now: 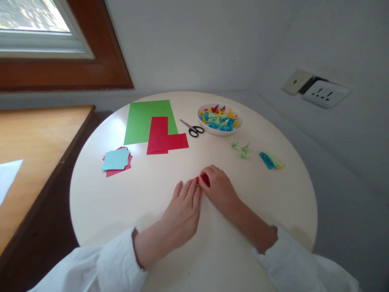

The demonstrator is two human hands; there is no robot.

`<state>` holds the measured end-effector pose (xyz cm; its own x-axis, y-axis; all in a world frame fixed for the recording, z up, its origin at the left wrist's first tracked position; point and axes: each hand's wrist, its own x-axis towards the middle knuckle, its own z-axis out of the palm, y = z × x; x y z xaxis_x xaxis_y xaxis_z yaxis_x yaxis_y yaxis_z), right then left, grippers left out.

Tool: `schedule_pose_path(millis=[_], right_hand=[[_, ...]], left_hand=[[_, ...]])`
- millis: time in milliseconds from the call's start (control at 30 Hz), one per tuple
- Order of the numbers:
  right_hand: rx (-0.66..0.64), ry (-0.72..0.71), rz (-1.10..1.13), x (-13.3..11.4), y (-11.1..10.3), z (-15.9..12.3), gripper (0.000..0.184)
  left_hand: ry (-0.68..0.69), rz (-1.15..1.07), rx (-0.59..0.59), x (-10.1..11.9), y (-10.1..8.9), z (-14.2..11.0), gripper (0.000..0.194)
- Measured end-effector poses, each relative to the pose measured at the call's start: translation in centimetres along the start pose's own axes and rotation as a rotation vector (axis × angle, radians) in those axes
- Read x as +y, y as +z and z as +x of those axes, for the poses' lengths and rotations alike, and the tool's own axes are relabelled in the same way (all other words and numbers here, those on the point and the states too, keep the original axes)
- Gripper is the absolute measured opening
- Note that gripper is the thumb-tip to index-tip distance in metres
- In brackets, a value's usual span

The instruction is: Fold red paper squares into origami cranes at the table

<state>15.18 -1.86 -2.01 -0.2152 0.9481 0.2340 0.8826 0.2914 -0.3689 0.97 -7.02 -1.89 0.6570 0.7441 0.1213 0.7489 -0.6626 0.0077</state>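
Right hand (220, 188) is pinching small red paper (207, 180) over the counter (106, 211), left hand (184, 215) is meeting its edge, grip unclear; keeping edges aligned should be helping any crease.

Homelike room; wood-framed window (45, 42); wall socket (326, 94); round table (112, 207)

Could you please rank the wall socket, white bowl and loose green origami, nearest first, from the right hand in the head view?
1. Loose green origami: ahead, slightly right.
2. White bowl: beyond the origami.
3. Wall socket: far right.
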Motion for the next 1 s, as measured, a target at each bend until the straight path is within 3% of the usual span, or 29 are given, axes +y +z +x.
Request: schedule_pose_path(millis=[367, 1000], right_hand=[[0.035, 0.018, 0.083, -0.15, 0.38, -0.05, 0.018], [0.108, -0.002, 0.153, -0.22, 0.16, -0.54, 0.012]], left_hand=[[-0.069, -0.099, 0.103, -0.34, 0.11, 0.70, 0.049], [-0.088, -0.004, 0.062, -0.17, 0.18, 0.97, 0.046]])
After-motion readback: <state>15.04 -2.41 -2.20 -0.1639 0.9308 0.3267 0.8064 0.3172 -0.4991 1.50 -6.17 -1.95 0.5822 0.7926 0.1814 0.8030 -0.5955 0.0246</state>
